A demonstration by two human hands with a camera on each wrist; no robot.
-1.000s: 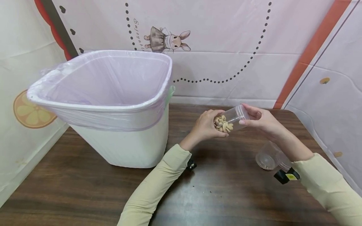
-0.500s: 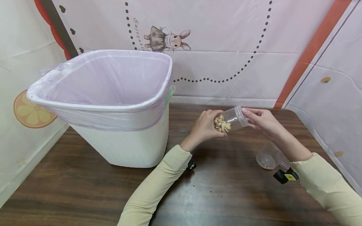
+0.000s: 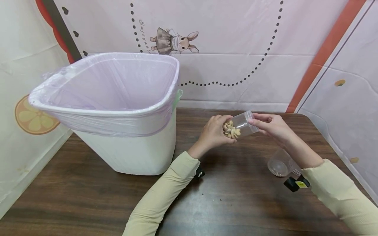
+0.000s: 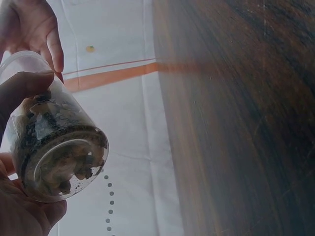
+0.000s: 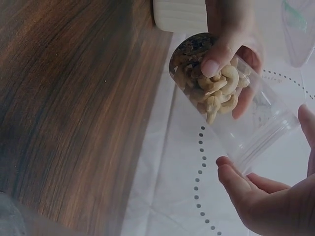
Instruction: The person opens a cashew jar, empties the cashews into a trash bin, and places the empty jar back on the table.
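Note:
My left hand grips the lower end of a clear plastic jar, tilted above the table. Cashews lie in its lower end, with small dark bits near the bottom. My right hand pinches the clear lid at the jar's upper end between thumb and fingers. In the left wrist view, the left thumb and fingers press the jar from opposite sides. Whether the lid turns freely or sits tight cannot be told.
A white bin with a pale purple liner stands at the left. Another clear jar lies under my right forearm, partly hidden. A few crumbs dot the wooden table. A printed cloth hangs behind.
My right fingers and thumb have shifted their hold around the lid, while the left hand keeps the jar almost still. The cashews have settled slightly toward the bottom.

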